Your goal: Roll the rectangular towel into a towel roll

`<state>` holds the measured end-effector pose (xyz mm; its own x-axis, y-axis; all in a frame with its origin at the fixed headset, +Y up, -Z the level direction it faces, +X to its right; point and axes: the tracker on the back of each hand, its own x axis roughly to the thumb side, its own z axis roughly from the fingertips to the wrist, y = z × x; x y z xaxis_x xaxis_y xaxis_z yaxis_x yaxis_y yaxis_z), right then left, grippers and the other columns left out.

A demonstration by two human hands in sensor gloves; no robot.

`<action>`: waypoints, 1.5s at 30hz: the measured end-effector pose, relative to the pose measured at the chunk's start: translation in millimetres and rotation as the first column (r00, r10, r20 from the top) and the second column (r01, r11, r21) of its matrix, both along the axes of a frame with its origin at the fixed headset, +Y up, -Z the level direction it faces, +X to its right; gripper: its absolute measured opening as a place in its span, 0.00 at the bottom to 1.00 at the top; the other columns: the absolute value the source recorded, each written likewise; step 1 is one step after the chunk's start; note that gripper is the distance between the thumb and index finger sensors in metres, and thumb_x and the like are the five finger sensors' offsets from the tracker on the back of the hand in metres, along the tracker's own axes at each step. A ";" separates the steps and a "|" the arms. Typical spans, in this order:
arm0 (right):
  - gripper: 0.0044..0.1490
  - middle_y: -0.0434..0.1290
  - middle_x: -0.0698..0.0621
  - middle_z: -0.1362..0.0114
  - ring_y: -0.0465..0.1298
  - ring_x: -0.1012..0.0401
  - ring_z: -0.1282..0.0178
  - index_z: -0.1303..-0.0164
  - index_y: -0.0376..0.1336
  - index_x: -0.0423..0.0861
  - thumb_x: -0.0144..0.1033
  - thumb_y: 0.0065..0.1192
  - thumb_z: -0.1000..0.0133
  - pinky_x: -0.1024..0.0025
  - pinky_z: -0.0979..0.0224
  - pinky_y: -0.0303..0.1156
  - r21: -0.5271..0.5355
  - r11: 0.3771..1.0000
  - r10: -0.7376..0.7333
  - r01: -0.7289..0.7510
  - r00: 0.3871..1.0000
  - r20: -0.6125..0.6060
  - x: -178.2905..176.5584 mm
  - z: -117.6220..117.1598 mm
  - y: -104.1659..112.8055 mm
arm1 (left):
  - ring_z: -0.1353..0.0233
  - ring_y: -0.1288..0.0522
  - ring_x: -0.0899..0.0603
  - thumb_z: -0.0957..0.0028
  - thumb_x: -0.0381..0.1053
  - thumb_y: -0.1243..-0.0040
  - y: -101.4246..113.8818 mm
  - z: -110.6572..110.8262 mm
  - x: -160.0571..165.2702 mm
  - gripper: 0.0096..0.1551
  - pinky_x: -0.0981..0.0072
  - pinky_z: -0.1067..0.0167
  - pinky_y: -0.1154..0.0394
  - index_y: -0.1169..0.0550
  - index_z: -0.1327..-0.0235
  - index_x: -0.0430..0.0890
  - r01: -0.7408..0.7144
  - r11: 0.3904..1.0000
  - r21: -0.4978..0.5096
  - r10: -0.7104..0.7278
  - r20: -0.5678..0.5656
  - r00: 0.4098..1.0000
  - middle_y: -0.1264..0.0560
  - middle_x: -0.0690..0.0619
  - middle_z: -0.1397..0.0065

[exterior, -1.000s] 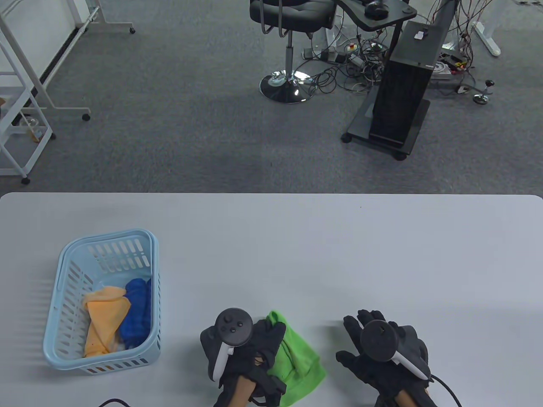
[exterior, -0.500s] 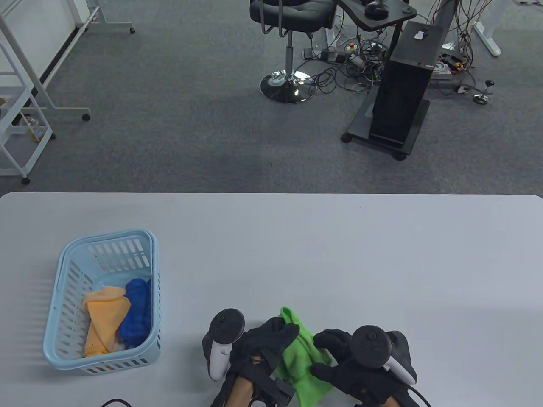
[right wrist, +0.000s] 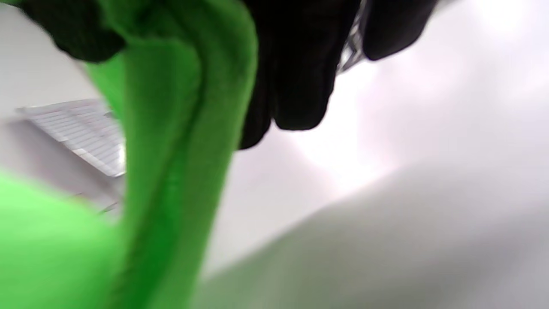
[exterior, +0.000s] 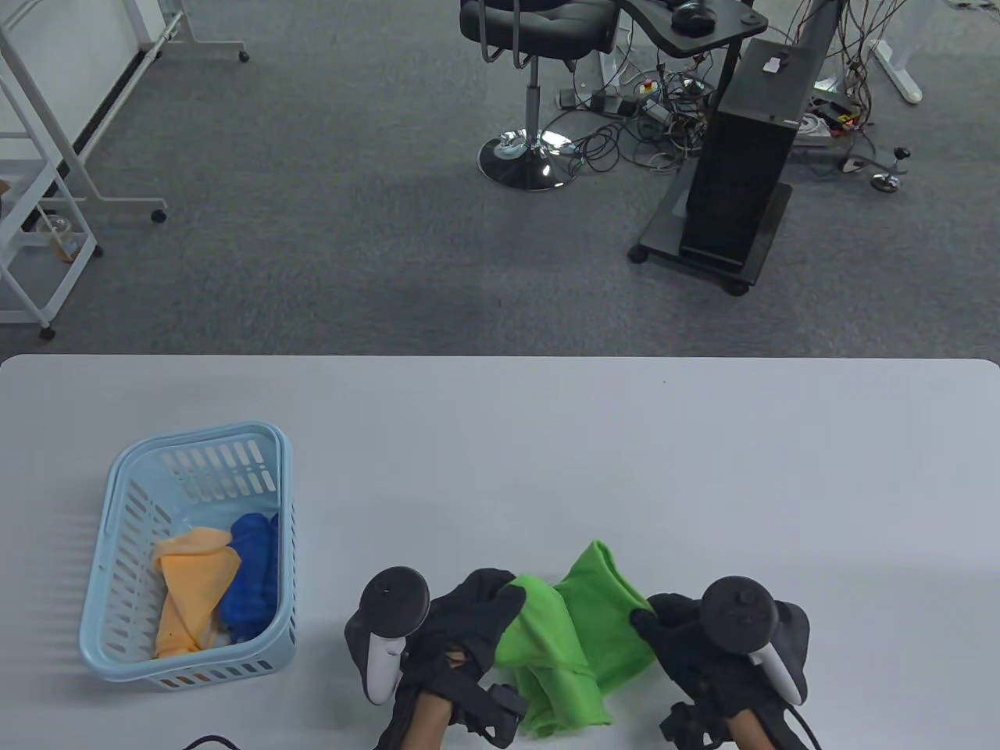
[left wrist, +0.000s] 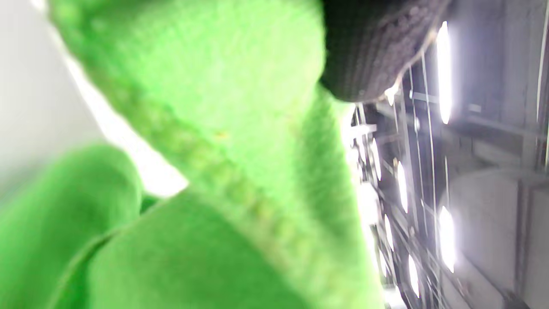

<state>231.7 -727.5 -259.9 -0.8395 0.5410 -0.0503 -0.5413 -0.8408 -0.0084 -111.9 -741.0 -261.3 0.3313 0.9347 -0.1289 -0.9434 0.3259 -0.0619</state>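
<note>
A crumpled bright green towel (exterior: 574,641) hangs between both hands near the table's front edge, partly spread. My left hand (exterior: 476,617) grips its left edge with curled fingers. My right hand (exterior: 664,625) pinches its right edge. In the left wrist view the green towel (left wrist: 206,171) fills most of the frame, with one black gloved fingertip (left wrist: 369,51) on it. The right wrist view has a fold of the towel (right wrist: 171,150) hanging down between black gloved fingers (right wrist: 296,77).
A light blue plastic basket (exterior: 117,625) stands at the front left of the grey table (exterior: 625,469), holding an orange cloth (exterior: 191,586) and a blue cloth (exterior: 250,574). Beyond the table are a black chair (exterior: 539,31), a black stand (exterior: 734,180) and cables.
The right hand came in from the right, took hold of the towel and pulled its edge out to the right. The towel has opened wider between the hands.
</note>
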 end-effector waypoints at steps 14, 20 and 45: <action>0.27 0.81 0.47 0.48 0.79 0.50 0.39 0.62 0.77 0.48 0.52 0.60 0.60 0.40 0.30 0.63 -0.068 0.997 0.074 -0.045 0.863 0.500 114.8 14.3 3.5 | 0.37 0.24 0.34 0.50 0.44 0.42 36.7 0.8 -18.5 0.31 0.31 0.36 0.34 0.29 0.30 0.49 0.505 0.857 0.102 -0.489 -0.149 0.859 0.24 0.44 0.40; 0.27 0.81 0.47 0.48 0.79 0.50 0.39 0.61 0.77 0.48 0.52 0.61 0.60 0.41 0.30 0.64 -0.124 0.992 0.086 -0.002 0.732 0.675 147.1 25.7 3.3 | 0.33 0.29 0.35 0.51 0.41 0.40 36.9 3.7 -35.3 0.32 0.31 0.34 0.37 0.29 0.30 0.50 0.656 0.755 0.014 -0.609 -0.358 0.708 0.30 0.45 0.37; 0.43 0.55 0.53 0.23 0.57 0.54 0.21 0.31 0.59 0.58 0.59 0.55 0.59 0.38 0.23 0.50 -0.369 0.826 0.377 -0.426 0.904 -0.200 -0.4 -4.3 -47.4 | 0.24 0.32 0.30 0.55 0.56 0.38 -25.2 -6.9 -0.2 0.29 0.26 0.32 0.43 0.18 0.37 0.56 0.829 0.552 -0.091 -0.771 0.324 0.549 0.23 0.45 0.26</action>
<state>231.3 -774.9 -264.2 -0.9910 0.1090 -0.0772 -0.1313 -0.9021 0.4110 -112.2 -766.2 -268.2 0.9705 0.2195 -0.0995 -0.2410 0.8873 -0.3932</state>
